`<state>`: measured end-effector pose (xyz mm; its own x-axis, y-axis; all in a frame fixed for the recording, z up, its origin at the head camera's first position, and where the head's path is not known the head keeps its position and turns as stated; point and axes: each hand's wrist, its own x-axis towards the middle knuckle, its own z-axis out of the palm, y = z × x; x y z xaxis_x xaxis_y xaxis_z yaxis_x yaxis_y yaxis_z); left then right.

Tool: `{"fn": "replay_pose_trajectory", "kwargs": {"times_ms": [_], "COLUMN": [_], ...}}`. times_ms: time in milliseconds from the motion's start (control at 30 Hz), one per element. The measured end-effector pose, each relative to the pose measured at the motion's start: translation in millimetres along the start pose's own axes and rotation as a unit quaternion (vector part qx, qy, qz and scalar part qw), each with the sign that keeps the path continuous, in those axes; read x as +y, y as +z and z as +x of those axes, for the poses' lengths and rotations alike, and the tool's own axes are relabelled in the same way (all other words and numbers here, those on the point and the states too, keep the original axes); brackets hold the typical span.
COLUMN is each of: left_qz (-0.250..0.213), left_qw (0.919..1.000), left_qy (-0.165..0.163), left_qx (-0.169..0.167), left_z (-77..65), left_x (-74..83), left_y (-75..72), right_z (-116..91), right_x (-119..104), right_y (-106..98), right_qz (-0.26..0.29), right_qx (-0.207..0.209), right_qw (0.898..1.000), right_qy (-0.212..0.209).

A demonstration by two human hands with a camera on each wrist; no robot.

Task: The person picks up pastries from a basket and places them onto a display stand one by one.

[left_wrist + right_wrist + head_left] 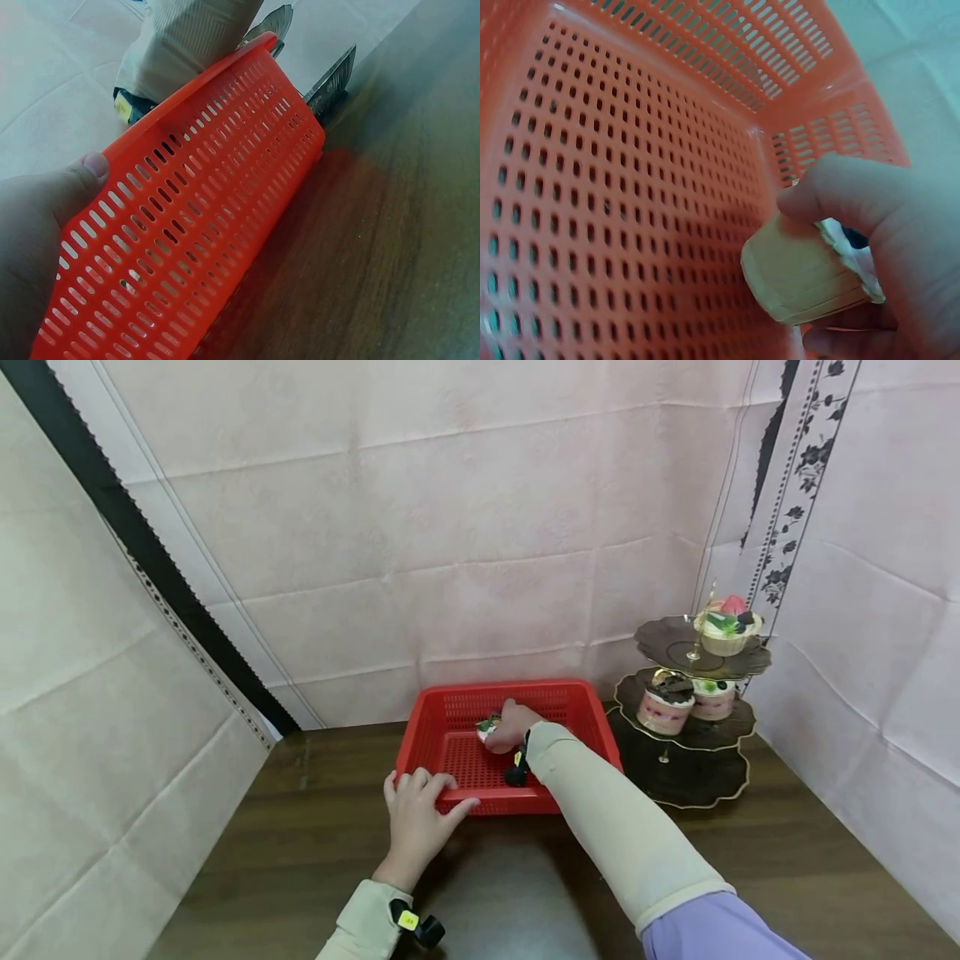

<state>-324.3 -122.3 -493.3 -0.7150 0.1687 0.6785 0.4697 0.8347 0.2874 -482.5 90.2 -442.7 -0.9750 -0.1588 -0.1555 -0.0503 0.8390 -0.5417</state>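
Note:
In the head view my right hand point(514, 725) reaches into a red perforated plastic basket point(480, 804). It holds a cupcake point(799, 274) with a pale yellow cup, thumb on one side and fingers on the other. The cupcake is tipped on its side close over the basket floor; its white top with dark and green bits mostly faces my palm. At the basket's front left corner, my left hand point(420, 814) grips the rim. The thumb point(94, 166) of that hand lies along the front edge in the left wrist view, where its other fingers are hidden.
A dark three-tier stand point(678, 785) with wavy gold edges is right of the basket. A fruit-topped cupcake point(723, 645) sits on its top tier, and two pink-and-white layered cakes point(664, 717) are on the middle one. Pale cloth walls point(480, 543) enclose the wooden table point(300, 852).

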Motion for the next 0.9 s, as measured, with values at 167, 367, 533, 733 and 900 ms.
{"fn": "replay_pose_trajectory", "kwargs": {"times_ms": [167, 367, 533, 733, 900], "left_qz": [0.001, -0.003, -0.001, 0.002, -0.002], "left_qw": [0.9999, 0.9999, 0.9999, 0.9998, 0.9995], "left_qy": [0.005, 0.008, 0.009, 0.014, 0.021], "left_qx": [0.013, 0.014, 0.012, 0.015, 0.021], "left_z": [-1.7, -0.2, 0.1, -0.5, -0.9], "left_x": [-0.7, -1.6, -2.4, -3.2, -2.1], "left_y": [1.3, 2.1, 3.1, 3.8, 3.3], "right_z": [-8, -28, -51, -80, -109], "right_x": [2, 0, -1, 0, -1], "right_y": [-18, -42, -58, -82, -104], "right_qz": [-0.005, 0.014, 0.047, 0.046, 0.027], "right_qx": [0.014, 0.053, 0.105, 0.163, 0.187], "right_qw": [1.000, 0.997, 0.989, 0.977, 0.974], "right_qy": [-0.015, -0.049, -0.088, -0.132, -0.126]}}
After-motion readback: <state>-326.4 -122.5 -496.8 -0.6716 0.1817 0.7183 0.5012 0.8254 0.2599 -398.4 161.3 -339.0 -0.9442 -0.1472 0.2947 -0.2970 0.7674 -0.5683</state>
